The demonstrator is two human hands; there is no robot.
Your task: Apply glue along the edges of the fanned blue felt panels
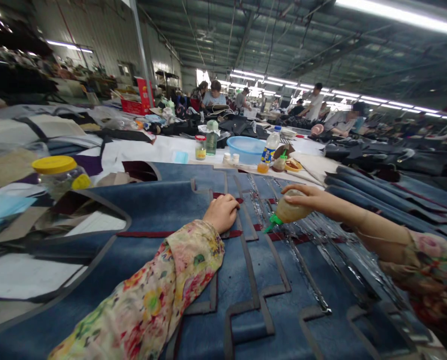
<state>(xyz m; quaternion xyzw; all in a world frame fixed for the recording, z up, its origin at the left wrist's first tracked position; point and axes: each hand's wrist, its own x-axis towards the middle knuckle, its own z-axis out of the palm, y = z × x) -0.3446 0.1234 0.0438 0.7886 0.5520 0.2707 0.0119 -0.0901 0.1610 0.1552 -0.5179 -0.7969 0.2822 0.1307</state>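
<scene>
A big blue fabric panel [163, 210] with grey raised strips and dark red bands covers the table in front of me. My left hand [221, 212] rests on it as a loose fist, fingers curled, pressing the cloth by a red band. My right hand [309, 198] is wrapped round a small squeeze bottle [289, 213] of yellowish liquid with a green nozzle, tipped down so the tip touches the panel. Shiny wet lines run along the strips near the nozzle. Both arms wear floral sleeves.
A jar with a yellow lid [60, 175] stands at the left. Farther back are a light blue basin [246, 148], small jars and bottles [270, 147], and a red box [136, 102]. Rolled blue panels [377, 195] lie at the right. Other people work at distant tables.
</scene>
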